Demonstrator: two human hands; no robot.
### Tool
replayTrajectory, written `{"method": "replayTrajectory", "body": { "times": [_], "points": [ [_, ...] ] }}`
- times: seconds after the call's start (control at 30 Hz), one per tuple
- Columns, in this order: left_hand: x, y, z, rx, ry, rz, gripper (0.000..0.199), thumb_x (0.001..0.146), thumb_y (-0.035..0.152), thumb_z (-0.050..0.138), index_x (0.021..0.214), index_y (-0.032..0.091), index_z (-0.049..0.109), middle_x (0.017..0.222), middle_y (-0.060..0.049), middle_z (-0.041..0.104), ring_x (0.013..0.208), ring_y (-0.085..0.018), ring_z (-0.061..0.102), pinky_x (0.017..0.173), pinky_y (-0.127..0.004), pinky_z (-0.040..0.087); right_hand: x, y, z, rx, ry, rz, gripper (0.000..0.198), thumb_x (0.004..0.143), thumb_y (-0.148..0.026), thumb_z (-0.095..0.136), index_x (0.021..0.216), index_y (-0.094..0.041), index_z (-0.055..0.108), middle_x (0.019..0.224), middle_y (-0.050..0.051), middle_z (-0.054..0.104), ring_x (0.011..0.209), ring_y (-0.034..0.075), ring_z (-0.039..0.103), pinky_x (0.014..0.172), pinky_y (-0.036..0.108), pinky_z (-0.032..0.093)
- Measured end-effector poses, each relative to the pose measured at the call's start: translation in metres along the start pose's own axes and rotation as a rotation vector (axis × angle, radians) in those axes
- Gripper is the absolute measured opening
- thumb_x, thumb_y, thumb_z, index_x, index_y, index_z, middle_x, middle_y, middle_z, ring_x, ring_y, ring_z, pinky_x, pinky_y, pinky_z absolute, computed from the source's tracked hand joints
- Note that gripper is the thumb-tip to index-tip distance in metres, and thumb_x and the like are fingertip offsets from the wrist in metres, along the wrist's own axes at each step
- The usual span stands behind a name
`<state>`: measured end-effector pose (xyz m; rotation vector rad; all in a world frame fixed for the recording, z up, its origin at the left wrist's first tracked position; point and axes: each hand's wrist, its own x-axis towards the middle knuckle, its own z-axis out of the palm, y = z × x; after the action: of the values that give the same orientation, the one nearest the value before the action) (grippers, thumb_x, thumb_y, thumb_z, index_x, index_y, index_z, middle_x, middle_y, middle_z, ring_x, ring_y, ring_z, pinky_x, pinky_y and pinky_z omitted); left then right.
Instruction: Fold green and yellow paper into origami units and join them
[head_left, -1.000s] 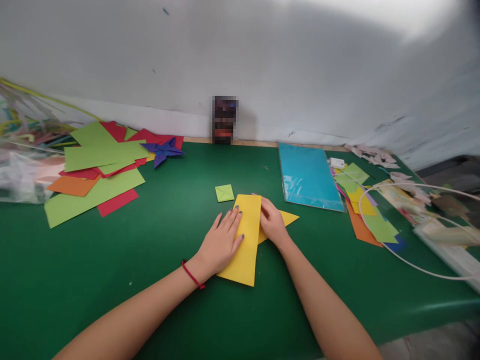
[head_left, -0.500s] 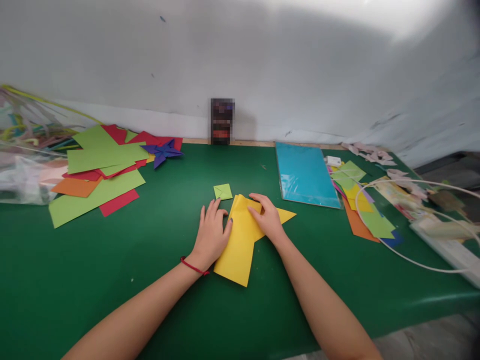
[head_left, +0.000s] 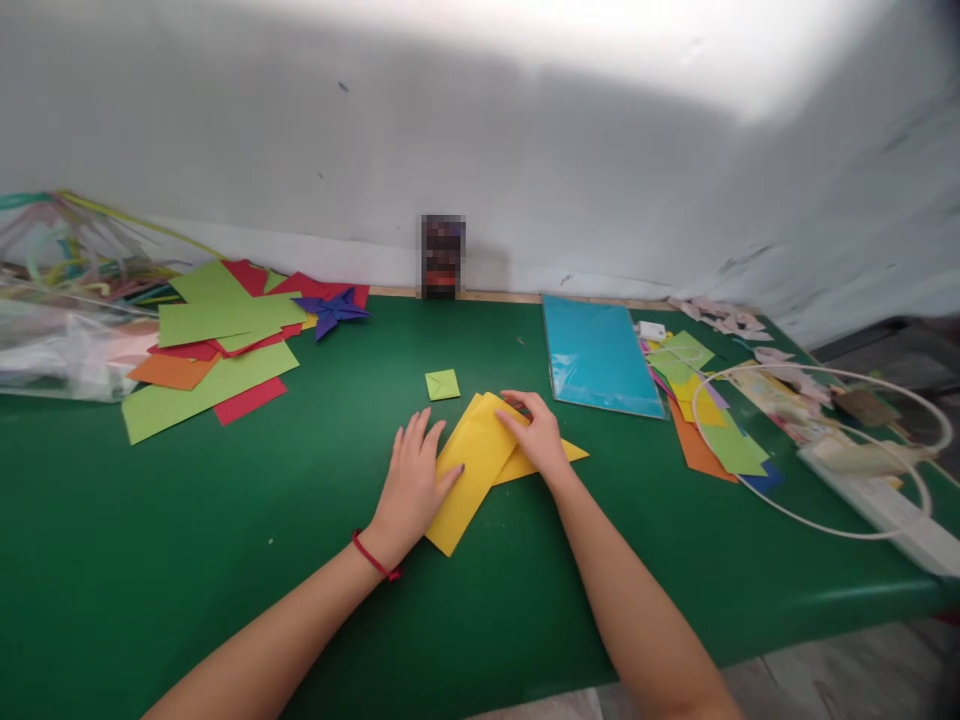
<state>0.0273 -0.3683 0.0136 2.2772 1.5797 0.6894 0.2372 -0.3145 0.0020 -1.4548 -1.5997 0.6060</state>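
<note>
A folded sheet of yellow paper (head_left: 474, 472) lies slanted on the green table, with a pointed flap sticking out to its right. My left hand (head_left: 409, 480) rests along its left side, fingers stretched out on the table and thumb laid on the paper. At the upper right, my right hand (head_left: 536, 432) has thumb and bent fingers closed on the paper's folded edge; some fingertips are hidden. Just beyond the yellow paper sits a small folded green square (head_left: 442, 385), which neither hand touches.
Green, red and orange sheets (head_left: 217, 370) overlap at the left, beside a blue folded star (head_left: 332, 312) and a plastic bag (head_left: 75, 350). On the right are a blue paper pack (head_left: 604, 355), coloured scraps (head_left: 705, 410) and a looped white cable (head_left: 802, 525). A blurred upright object (head_left: 442, 257) stands against the wall.
The yellow paper's near part has become narrower and now slants more toward the lower left. My left hand has shifted slightly left and down; my right hand stays at the upper edge.
</note>
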Motion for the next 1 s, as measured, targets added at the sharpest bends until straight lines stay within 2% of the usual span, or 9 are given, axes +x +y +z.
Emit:
{"method": "replayTrajectory", "body": {
  "times": [0.07, 0.17, 0.4, 0.5, 0.6, 0.7, 0.8, 0.9, 1.0],
  "points": [
    [-0.007, 0.005, -0.004, 0.08, 0.009, 0.069, 0.047, 0.09, 0.032, 0.04, 0.133, 0.016, 0.033, 0.146, -0.015, 0.027, 0.136, -0.028, 0.019, 0.109, -0.051, 0.021, -0.002, 0.002, -0.002, -0.033, -0.011, 0.021, 0.03, 0.075, -0.034, 0.06, 0.101, -0.021, 0.063, 0.099, 0.007, 0.061, 0.083, 0.02, 0.059, 0.075, 0.037, 0.051],
    [-0.023, 0.014, -0.004, 0.147, -0.086, 0.166, 0.051, 0.091, 0.035, 0.034, 0.138, 0.014, 0.028, 0.146, -0.016, 0.028, 0.135, -0.028, 0.023, 0.109, -0.049, 0.022, -0.003, 0.002, -0.002, -0.032, -0.058, 0.022, 0.029, 0.076, -0.035, 0.06, 0.1, -0.02, 0.064, 0.099, 0.007, 0.062, 0.086, 0.021, 0.059, 0.079, 0.038, 0.049],
    [-0.034, 0.022, 0.007, 0.163, -0.19, 0.171, 0.066, 0.087, 0.048, 0.039, 0.141, 0.013, 0.023, 0.147, -0.017, 0.024, 0.136, -0.03, 0.02, 0.109, -0.051, 0.02, 0.001, -0.009, 0.005, 0.097, -0.111, 0.058, 0.043, 0.078, -0.038, 0.058, 0.118, -0.024, 0.054, 0.101, 0.005, 0.063, 0.092, 0.02, 0.059, 0.084, 0.036, 0.047],
    [-0.028, 0.016, -0.005, 0.06, -0.228, 0.266, 0.084, 0.08, 0.06, 0.044, 0.143, 0.014, 0.015, 0.149, -0.016, 0.019, 0.137, -0.029, 0.015, 0.11, -0.049, 0.018, 0.001, -0.007, 0.006, 0.044, -0.02, 0.09, 0.033, 0.079, -0.036, 0.057, 0.108, -0.022, 0.061, 0.108, 0.006, 0.062, 0.098, 0.023, 0.057, 0.089, 0.039, 0.044],
    [-0.021, 0.004, -0.02, -0.026, -0.265, 0.3, 0.101, 0.068, 0.062, 0.06, 0.144, 0.018, 0.011, 0.151, -0.015, 0.012, 0.138, -0.03, 0.011, 0.11, -0.05, 0.018, 0.0, 0.0, 0.002, 0.039, 0.11, 0.208, 0.038, 0.077, -0.04, 0.057, 0.109, -0.02, 0.06, 0.095, 0.007, 0.064, 0.083, 0.023, 0.06, 0.077, 0.039, 0.049],
    [-0.013, -0.013, -0.028, -0.141, -0.27, 0.228, 0.085, 0.075, 0.038, 0.064, 0.143, 0.023, 0.016, 0.151, -0.011, 0.013, 0.136, -0.027, 0.021, 0.109, -0.045, 0.026, -0.002, 0.003, -0.003, 0.079, 0.171, 0.281, 0.045, 0.075, -0.043, 0.06, 0.112, -0.019, 0.058, 0.086, 0.006, 0.062, 0.071, 0.02, 0.06, 0.066, 0.035, 0.05],
    [-0.001, -0.033, -0.027, -0.273, -0.161, 0.075, 0.045, 0.085, 0.017, 0.046, 0.129, 0.027, 0.046, 0.138, -0.004, 0.043, 0.124, -0.02, 0.043, 0.103, -0.037, 0.037, -0.005, -0.005, -0.004, 0.226, 0.237, 0.316, 0.051, 0.079, -0.049, 0.053, 0.121, -0.021, 0.049, 0.082, 0.003, 0.059, 0.063, 0.016, 0.058, 0.058, 0.03, 0.049],
    [0.012, -0.05, -0.023, -0.355, -0.058, -0.053, 0.03, 0.083, 0.015, 0.047, 0.106, 0.026, 0.063, 0.115, -0.003, 0.061, 0.103, -0.019, 0.058, 0.091, -0.035, 0.046, -0.01, -0.018, 0.003, 0.411, 0.367, 0.274, 0.042, 0.087, -0.05, 0.038, 0.121, -0.026, 0.04, 0.094, 0.003, 0.054, 0.06, 0.011, 0.058, 0.05, 0.025, 0.048],
    [0.02, -0.058, -0.021, -0.416, -0.039, -0.141, 0.021, 0.08, 0.02, 0.053, 0.096, 0.022, 0.066, 0.099, -0.003, 0.065, 0.083, -0.017, 0.062, 0.075, -0.031, 0.051, -0.017, -0.028, 0.012, 0.308, 0.425, 0.116, 0.024, 0.09, -0.043, 0.038, 0.105, -0.025, 0.045, 0.093, 0.002, 0.05, 0.065, 0.011, 0.055, 0.049, 0.022, 0.046]
  ]
}}
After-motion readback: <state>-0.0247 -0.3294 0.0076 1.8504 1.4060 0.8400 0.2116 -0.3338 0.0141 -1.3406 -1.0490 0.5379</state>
